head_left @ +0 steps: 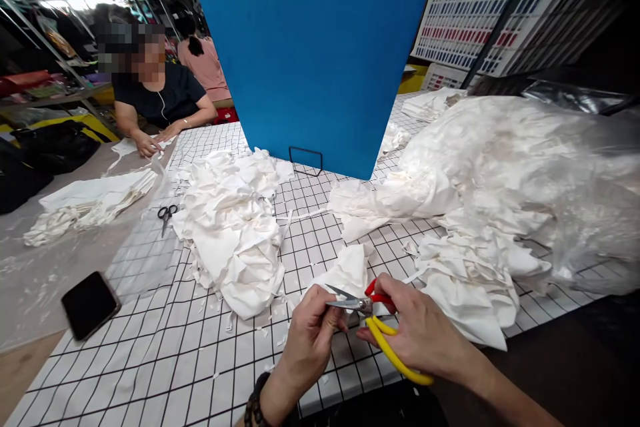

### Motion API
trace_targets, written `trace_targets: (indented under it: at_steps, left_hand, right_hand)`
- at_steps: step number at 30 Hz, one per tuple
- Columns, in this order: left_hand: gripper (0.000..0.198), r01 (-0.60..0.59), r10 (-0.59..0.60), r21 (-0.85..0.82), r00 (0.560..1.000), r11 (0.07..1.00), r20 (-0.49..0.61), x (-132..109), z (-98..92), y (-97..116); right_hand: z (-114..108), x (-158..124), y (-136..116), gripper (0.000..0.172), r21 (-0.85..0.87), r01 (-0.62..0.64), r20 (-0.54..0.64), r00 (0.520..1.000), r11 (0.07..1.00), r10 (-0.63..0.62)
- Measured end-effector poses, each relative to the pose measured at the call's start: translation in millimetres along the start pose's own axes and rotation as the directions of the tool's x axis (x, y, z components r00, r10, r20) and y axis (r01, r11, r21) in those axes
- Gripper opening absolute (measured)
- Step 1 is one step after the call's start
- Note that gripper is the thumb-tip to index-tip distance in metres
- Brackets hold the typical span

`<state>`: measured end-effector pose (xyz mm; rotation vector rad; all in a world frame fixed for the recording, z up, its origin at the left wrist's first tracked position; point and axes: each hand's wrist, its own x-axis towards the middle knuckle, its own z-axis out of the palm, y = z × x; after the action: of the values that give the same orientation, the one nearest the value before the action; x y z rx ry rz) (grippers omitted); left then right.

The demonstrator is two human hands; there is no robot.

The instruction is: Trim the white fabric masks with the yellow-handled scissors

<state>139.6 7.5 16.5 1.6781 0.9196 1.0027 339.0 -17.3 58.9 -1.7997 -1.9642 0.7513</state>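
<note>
My right hand (423,330) grips scissors (395,350) with one red and one yellow handle loop. Their blades are parted and point left, over the fingertips of my left hand (313,327). That hand is closed in a pinch on a white fabric piece (347,270), which spreads out behind it on the table. Just where the blades meet the cloth is partly hidden by my fingers. To the left lies a heap of white fabric pieces (235,227), and another pile of white fabric (470,273) sits to the right of my right hand.
A blue board (320,47) stands upright on the grid-patterned tablecloth (165,360). Dark small scissors (167,217) and a phone (91,305) lie at left. A large clear plastic bag of fabric (525,153) fills the right. A co-worker (157,97) handles white cloth across the table.
</note>
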Motion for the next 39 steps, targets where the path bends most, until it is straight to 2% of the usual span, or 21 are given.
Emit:
trace_targets:
  at_steps: [14,24,31,34,36,37,39]
  left_hand:
    - [0.023,-0.037,0.037,-0.016,0.999,0.999,0.019,-1,-2.5,-1]
    - [0.029,0.022,-0.022,-0.018,0.999,1.000,0.027,-3,-5.3,5]
    - [0.029,0.073,-0.069,-0.063,0.996,0.995,0.055,-7,-6.4,-4]
    - [0.025,0.110,-0.104,-0.125,0.993,0.986,0.055,-9,-5.3,-9]
    - [0.022,0.128,-0.122,-0.169,0.991,0.977,0.045,-8,-4.9,-11]
    - [0.022,0.132,-0.128,-0.186,0.991,0.974,0.037,-7,-4.9,-11]
    - [0.021,0.134,-0.133,-0.219,0.991,0.966,0.022,-5,-5.8,-12]
  right_hand:
    - [0,-2,-5,0.032,-0.079,-0.012,0.014,1.000,0.997,0.013]
    - [6,-1,0,0.026,-0.114,0.034,-0.002,0.999,0.993,-0.034]
    - [10,-1,2,0.029,-0.100,0.071,-0.007,0.997,0.992,-0.072]
    - [15,-1,8,0.035,0.000,0.055,-0.003,0.998,0.999,-0.055]
    - [18,0,20,0.038,0.194,0.005,0.017,1.000,0.981,-0.009]
    - [18,2,28,0.038,0.326,-0.037,0.033,0.999,0.945,0.028]
    - [18,7,49,0.035,0.571,-0.130,0.043,0.991,0.810,0.129]
